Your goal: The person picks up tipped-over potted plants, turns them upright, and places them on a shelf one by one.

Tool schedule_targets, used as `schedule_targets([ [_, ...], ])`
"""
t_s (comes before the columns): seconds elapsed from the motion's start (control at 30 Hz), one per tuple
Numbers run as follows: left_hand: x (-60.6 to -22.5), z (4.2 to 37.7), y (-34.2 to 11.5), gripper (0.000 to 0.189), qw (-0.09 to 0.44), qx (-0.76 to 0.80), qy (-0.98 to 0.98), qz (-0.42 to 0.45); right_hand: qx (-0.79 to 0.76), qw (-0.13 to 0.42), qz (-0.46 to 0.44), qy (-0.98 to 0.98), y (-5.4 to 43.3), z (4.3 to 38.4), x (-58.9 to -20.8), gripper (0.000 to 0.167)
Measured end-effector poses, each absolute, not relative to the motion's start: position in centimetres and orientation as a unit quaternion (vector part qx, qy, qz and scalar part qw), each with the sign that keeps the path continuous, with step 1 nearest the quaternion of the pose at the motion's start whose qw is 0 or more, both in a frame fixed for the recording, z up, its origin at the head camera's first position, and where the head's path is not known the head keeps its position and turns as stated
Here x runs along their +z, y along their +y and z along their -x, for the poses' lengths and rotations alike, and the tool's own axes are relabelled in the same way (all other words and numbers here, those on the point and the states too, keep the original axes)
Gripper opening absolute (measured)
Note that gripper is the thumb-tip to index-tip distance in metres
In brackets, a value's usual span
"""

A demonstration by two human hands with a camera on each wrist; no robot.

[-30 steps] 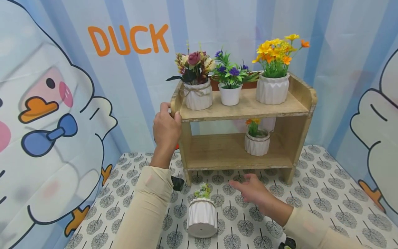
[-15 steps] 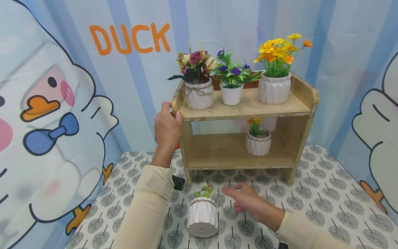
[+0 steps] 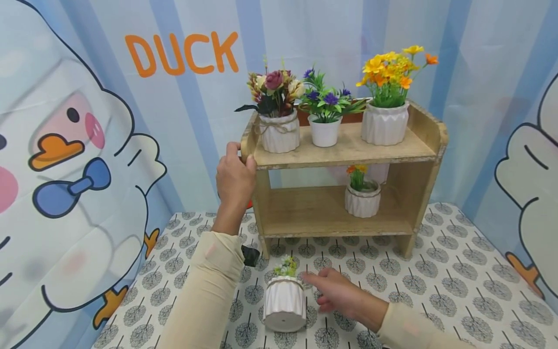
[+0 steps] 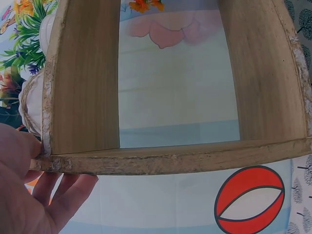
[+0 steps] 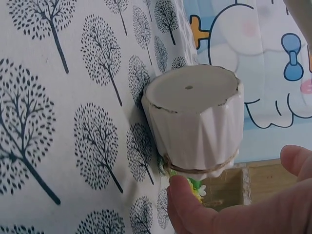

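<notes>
At the upper left corner of the wooden shelf [image 3: 340, 228], my left hand [image 3: 236, 177] grips the side panel. The left wrist view shows that hand's fingers [image 4: 73, 192] along the outer face of the panel. A white ribbed flowerpot [image 3: 285, 305] with small yellow and white flowers lies on its side on the table, base facing me. Just right of this pot is my right hand [image 3: 344, 295], fingers extended and holding nothing. In the right wrist view, a fingertip [image 5: 179, 187] appears close to the pot's twine-wrapped rim; contact is unclear.
Standing on the top shelf are a rose pot [image 3: 279, 133], a purple-flowered pot [image 3: 324, 132] and a yellow-flowered pot [image 3: 384, 125]. A small pot with orange flowers [image 3: 363, 202] stands on the lower shelf. Behind hangs a duck-print curtain [image 3: 296, 29]. A tree-patterned cloth [image 3: 436, 291] covers the table.
My right hand has moved left and towards me, close to the fallen flowerpot. The left hand keeps its grip on the shelf. The pots have stayed in place.
</notes>
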State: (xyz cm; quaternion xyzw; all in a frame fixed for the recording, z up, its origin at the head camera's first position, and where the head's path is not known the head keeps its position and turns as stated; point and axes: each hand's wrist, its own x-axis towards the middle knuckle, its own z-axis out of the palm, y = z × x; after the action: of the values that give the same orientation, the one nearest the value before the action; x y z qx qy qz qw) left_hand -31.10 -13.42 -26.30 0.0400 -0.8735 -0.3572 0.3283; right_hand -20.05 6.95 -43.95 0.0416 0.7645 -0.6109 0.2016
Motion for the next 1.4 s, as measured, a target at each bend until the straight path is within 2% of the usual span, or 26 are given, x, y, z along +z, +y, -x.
schedule_targets([
  [0.13, -26.3, 31.1, -13.4, 0.028, 0.329, -0.355, -0.874, -0.042, -0.617, 0.213, -0.035, 0.757, 6.7, 19.9, -44.2, 0.066],
  [0.57, -26.4, 31.3, -13.4, 0.028, 0.329, -0.35, -0.876, -0.046, -0.628, 0.257, 0.004, 0.735, 5.7, 19.5, -45.2, 0.073],
  [0.83, -26.4, 31.3, -13.4, 0.028, 0.333, -0.352, -0.874, -0.041, -0.643, 0.288, 0.02, 0.71, 4.6, 19.3, -45.8, 0.052],
  [1.13, -26.5, 31.3, -13.4, 0.028, 0.335, -0.353, -0.873, -0.038, -0.662, 0.31, -0.007, 0.683, 3.5, 19.3, -46.3, 0.047],
  [1.4, -26.5, 31.3, -13.5, 0.029, 0.334, -0.354, -0.873, -0.035, -0.632, 0.308, -0.032, 0.71, 2.9, 19.5, -46.2, 0.044],
])
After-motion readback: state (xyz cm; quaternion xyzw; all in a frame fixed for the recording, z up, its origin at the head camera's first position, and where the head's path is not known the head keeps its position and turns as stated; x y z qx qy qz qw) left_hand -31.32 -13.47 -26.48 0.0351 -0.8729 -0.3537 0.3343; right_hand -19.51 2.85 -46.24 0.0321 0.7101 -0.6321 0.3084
